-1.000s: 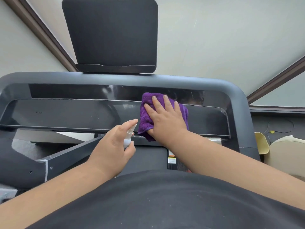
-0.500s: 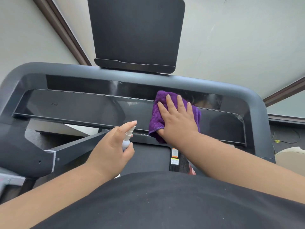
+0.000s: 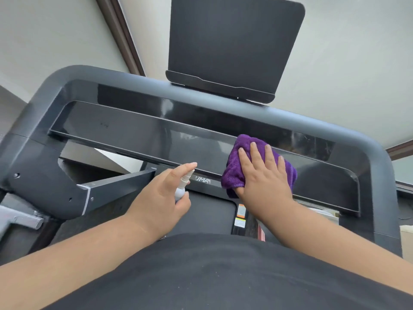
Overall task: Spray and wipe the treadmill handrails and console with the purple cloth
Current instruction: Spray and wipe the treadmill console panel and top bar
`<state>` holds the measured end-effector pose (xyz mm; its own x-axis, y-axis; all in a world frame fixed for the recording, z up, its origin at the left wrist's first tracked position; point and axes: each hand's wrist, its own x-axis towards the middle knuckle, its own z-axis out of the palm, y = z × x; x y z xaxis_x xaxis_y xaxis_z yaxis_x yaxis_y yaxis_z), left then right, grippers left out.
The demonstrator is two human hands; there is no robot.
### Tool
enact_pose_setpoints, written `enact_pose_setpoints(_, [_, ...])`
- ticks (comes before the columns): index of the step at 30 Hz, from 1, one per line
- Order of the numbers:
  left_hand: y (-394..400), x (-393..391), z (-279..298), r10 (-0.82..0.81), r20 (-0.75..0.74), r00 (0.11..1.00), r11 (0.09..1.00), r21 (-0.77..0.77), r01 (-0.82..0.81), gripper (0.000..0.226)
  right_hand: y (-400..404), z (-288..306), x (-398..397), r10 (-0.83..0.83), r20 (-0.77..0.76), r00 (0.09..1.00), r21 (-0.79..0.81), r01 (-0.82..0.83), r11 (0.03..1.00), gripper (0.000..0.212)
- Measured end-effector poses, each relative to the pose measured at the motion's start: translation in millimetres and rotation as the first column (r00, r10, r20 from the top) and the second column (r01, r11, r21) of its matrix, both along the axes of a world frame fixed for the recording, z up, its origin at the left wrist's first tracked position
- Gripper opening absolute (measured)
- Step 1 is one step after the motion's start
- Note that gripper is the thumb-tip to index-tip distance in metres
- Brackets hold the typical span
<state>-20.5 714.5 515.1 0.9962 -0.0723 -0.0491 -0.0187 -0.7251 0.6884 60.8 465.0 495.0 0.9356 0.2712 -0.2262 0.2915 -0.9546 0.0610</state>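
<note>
Left hand [image 3: 159, 195] grips small white spray bottle [image 3: 181, 189], index finger on nozzle top, unchanged from a second ago. Right hand [image 3: 266, 175], fingers spread flat, presses purple cloth [image 3: 232, 173] on glossy console panel [image 3: 134, 133]; cloth has shifted rightward along it. Tablet holder [image 3: 234, 41] above.

Across the frame's middle we see the glossy black console [image 3: 138, 133]; the purple cloth [image 3: 232, 175] lies flat on it, right of centre.
</note>
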Motion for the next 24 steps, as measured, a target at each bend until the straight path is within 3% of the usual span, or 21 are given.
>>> enact_pose_setpoints(6, [16.6,6.2,1.4,-0.055,0.024,0.998,0.998,-0.005,0.056,0.085,76.6,-1.7,40.3,0.029,-0.008,1.0,0.028,-0.029,0.999,0.078])
enact_pose_setpoints(16, [83.5,13.8,-3.5,-0.092,0.063,0.994,0.991,-0.09,0.098,0.083,83.9,2.5,-4.2,-0.031,-0.032,0.999,-0.044,0.03,0.999,0.078])
enact_pose_setpoints(24, [134.6,24.9,-5.3,-0.146,0.116,0.983,0.981,-0.11,0.158,0.086,190.3,-1.0,52.7,0.022,-0.028,0.999,0.028,-0.022,0.999,0.068])
